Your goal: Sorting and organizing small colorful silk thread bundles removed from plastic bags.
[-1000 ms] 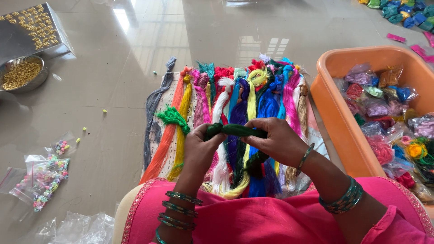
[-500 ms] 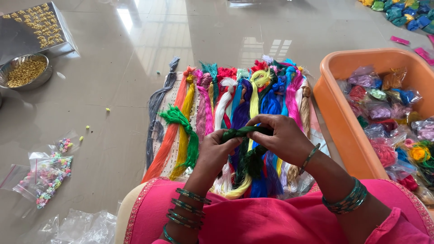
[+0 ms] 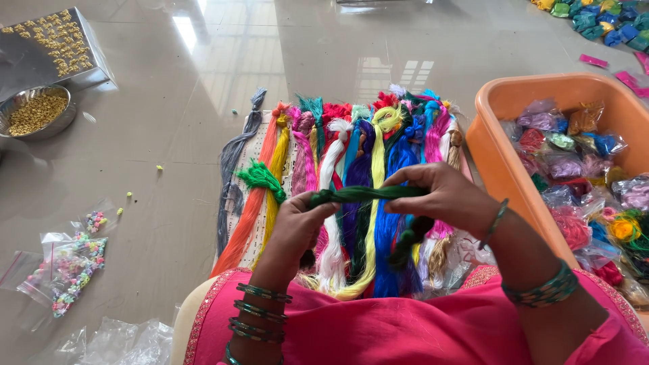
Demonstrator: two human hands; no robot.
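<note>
My left hand and my right hand both grip a dark green thread hank, stretched level between them. Its loose end hangs below my right hand. Under the hands lie several silk thread hanks in many colours, side by side on a board over my lap. A bright green tassel rests on the orange and yellow hanks to the left of my left hand. Green bangles ring both wrists, and pink cloth covers my lap.
An orange plastic tub at the right holds small bags of coloured thread. At far left stand a steel bowl of gold beads and a steel tray of gold pieces. Bead packets and loose beads lie on the tiled floor.
My hands have drawn slightly apart and the green hank is pulled straighter between them. The rest of the scene holds still.
</note>
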